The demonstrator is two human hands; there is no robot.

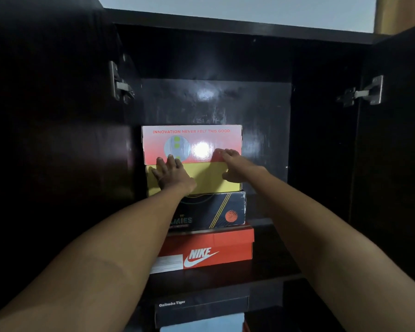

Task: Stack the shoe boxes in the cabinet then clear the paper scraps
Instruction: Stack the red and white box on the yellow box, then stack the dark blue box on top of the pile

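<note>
1. Hinges of bright metal sit on both sides of the dark cabinet [321,140]: the left hinge [120,83] and the right hinge [364,92], each beside an open door.
2. Above the cabinet top a pale wall shows, with a strip of tan curtain [398,13] at the upper right.
3. On the upper shelf [225,276] four shoe boxes stand in one stack: the orange Nike box [216,250] at the bottom, the dark blue box [216,209] on it, the yellow box [209,176] next, and the pink box [192,142], printed "INNOVATION NEVER FELT THIS GOOD", on top.
4. The stack stands left of the shelf's middle, close to the left wall, with bare shelf to its right.
5. Under the shelf a black Onitsuka Tiger box [201,307] rests on a light blue box [201,325].
6. Both bare forearms reach up and forward from the lower corners, meeting at the front of the stack.
7. The left hand [173,172] lies flat on the yellow box, fingers straight and spread, their tips touching the lower edge of the pink box.
8. The right hand [233,165] presses at the seam between pink and yellow, fingers bent onto the pink box's lower edge, thumb on the yellow front; it grips nothing.
</note>
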